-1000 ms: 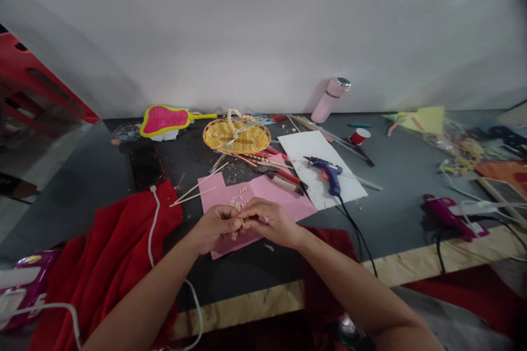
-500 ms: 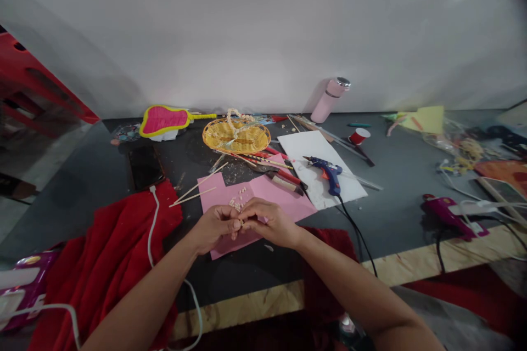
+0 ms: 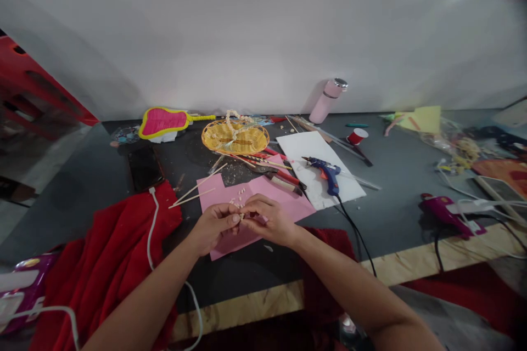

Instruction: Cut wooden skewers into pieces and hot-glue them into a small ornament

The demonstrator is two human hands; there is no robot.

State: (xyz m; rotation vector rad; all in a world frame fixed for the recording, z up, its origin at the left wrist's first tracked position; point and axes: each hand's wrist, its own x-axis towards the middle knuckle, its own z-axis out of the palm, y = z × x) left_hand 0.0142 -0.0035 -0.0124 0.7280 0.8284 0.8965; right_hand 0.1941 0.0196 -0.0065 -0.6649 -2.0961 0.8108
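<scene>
Over the pink paper [image 3: 288, 197], my left hand [image 3: 217, 226] and my right hand [image 3: 269, 220] meet fingertip to fingertip. Both are closed in a pinch around a small pale beige piece [image 3: 242, 216], mostly covered by the fingers, so its exact kind is unclear. Just beyond the fingertips, several small pale pieces [image 3: 241, 191] lie scattered on the paper. Two thin wooden sticks [image 3: 193, 196] rest across the paper's left edge. Behind the paper are pliers with red handles [image 3: 288, 176] and a yellow wicker basket [image 3: 247, 145] holding a pale beaded loop.
A blue glue gun [image 3: 327, 171] lies on a white sheet [image 3: 296, 145], its cord trailing to the front edge. A pink bottle [image 3: 325, 103] stands by the wall. A phone [image 3: 144, 167] and a red cloth [image 3: 119, 241] are on the left, with a white cable crossing the cloth.
Both hands stay together over the pink paper, with slight finger shifts. The right fingers have lifted and parted a little, showing more of the small piece. The view has shifted slightly.
</scene>
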